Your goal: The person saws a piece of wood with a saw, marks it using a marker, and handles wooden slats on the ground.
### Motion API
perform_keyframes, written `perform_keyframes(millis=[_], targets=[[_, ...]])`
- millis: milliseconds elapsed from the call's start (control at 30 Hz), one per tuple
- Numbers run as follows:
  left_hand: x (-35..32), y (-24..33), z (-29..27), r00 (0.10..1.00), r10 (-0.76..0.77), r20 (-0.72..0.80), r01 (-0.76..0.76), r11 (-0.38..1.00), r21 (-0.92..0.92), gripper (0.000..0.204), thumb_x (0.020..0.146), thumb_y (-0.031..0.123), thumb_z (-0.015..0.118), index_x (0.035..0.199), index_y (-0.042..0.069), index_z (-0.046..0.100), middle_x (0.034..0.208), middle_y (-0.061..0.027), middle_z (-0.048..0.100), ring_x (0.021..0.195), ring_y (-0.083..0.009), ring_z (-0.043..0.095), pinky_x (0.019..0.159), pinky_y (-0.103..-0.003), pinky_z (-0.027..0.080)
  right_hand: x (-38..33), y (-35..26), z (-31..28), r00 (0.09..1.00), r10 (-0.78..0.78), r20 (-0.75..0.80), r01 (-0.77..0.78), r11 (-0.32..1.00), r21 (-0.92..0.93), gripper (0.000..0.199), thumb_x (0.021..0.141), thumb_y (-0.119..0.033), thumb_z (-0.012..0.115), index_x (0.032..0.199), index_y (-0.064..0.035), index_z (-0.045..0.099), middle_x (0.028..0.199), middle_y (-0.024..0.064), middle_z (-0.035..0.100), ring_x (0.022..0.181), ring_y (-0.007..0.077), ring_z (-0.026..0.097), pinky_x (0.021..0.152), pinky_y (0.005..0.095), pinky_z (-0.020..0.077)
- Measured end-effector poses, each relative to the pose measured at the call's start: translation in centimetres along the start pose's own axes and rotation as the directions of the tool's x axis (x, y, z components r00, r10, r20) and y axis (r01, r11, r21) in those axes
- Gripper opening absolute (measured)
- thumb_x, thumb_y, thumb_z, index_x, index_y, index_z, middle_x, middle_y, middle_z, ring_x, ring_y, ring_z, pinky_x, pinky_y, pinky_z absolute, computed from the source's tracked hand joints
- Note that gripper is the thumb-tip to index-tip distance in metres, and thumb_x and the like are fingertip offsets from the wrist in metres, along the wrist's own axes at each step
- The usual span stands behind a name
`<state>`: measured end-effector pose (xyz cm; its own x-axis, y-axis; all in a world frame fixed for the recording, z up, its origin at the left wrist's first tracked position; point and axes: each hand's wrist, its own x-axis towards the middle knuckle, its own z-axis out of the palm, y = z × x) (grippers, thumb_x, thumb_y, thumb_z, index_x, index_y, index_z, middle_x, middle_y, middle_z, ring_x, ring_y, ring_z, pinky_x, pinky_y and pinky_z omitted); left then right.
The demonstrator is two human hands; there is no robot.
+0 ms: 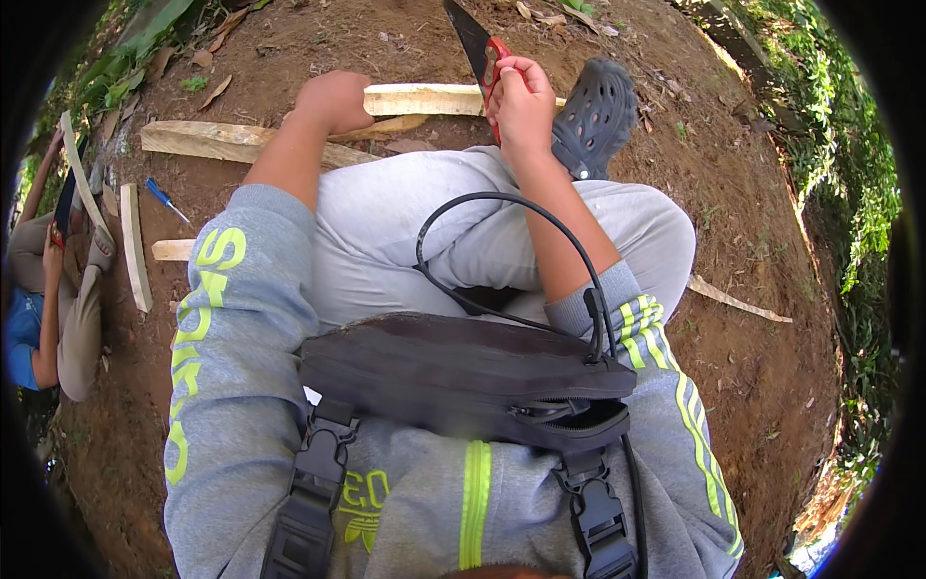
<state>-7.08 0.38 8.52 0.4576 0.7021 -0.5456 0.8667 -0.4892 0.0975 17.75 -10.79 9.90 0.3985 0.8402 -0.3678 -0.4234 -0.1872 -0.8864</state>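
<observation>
Firstly, a black pouch [444, 372] is carried across the chest on black buckled straps [313, 492]. Its zip is parted at the right-hand end; only a dark interior is exposed there, and the contents cannot be made out. A black cable [497, 196] is looped outward from the pouch over the grey trousers [405, 203]. To the right of the pouch and slightly beyond it, a thin wood sliver [738, 299] is laid on the soil.

Directly beyond the pouch and the bent legs, a pale wood strip [424, 98] is held crosswise. It is gripped near its left end by the left hand [333, 101]. The right hand [521, 104], spaced apart from the left, is closed around the handle of a red-handled cutting tool [470, 41]. The dark blade is angled away from the pouch; its contact with the wood cannot be determined. Beyond the pouch to the right, a grey perforated clog [596, 116] is worn.

Beyond the pouch to the left, a thicker timber [207, 140], a blue screwdriver [166, 197] and an off-white batten [134, 246] are laid. Farthest left of the pouch, a similar red-handled tool [58, 234] is held by a co-worker [69, 318].
</observation>
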Motion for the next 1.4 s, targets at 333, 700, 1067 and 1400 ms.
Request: perform_keyframes(millis=[333, 700, 1067, 1400], targets=[[0.3, -0.2, -0.2, 1.000, -0.007, 0.023, 0.007, 1.000, 0.020, 0.040, 0.077, 0.031, 0.074, 0.111, 0.010, 0.076, 0.112, -0.0168, 0.077, 0.108, -0.0378, 0.072, 0.093, -0.049, 0.059, -4.1, -0.8, -1.6, 0.996, 0.077, -0.046, -0.080, 0.995, -0.066, 0.008, 0.109, -0.010, 0.052, 0.111, -0.0074, 0.059, 0.064, -0.0049, 0.047, 0.048, 0.0056, 0.038, 0.044, 0.0271, 0.0345], [0.2, 0.1, -0.1, 0.999, -0.006, 0.035, 0.005, 0.999, 0.037, 0.043, 0.080, 0.032, 0.075, 0.118, 0.013, 0.076, 0.116, -0.0116, 0.077, 0.111, -0.0323, 0.073, 0.093, -0.047, 0.061, 0.8, 1.0, 0.0, 0.999, -0.040, -0.025, 0.039, 0.999, -0.036, 0.007, 0.108, -0.010, 0.054, 0.112, -0.0061, 0.058, 0.064, -0.0028, 0.048, 0.048, 0.0074, 0.039, 0.044, 0.0288, 0.0350], [0.1, -0.2, -0.3, 1.000, 0.000, 0.032, -0.001, 0.999, 0.045, 0.041, 0.077, 0.031, 0.075, 0.114, 0.012, 0.076, 0.111, -0.0136, 0.078, 0.107, -0.0350, 0.073, 0.092, -0.048, 0.060, -1.9, -0.6, -1.0, 0.993, 0.101, -0.062, -0.106, 0.991, -0.081, 0.007, 0.108, -0.011, 0.054, 0.113, -0.0066, 0.058, 0.066, -0.0030, 0.050, 0.047, 0.0069, 0.040, 0.044, 0.0278, 0.0359], [0.4, -0.1, 0.3, 0.999, -0.021, 0.026, 0.019, 0.997, 0.075, 0.041, 0.081, 0.031, 0.075, 0.118, 0.015, 0.076, 0.113, -0.0104, 0.078, 0.109, -0.0310, 0.074, 0.094, -0.047, 0.061, 0.5, -0.1, -0.6, 0.971, -0.240, -0.020, 0.226, 0.937, -0.265, 0.007, 0.108, -0.010, 0.055, 0.112, -0.0065, 0.060, 0.066, -0.0023, 0.052, 0.048, 0.0070, 0.041, 0.044, 0.0273, 0.0356]])
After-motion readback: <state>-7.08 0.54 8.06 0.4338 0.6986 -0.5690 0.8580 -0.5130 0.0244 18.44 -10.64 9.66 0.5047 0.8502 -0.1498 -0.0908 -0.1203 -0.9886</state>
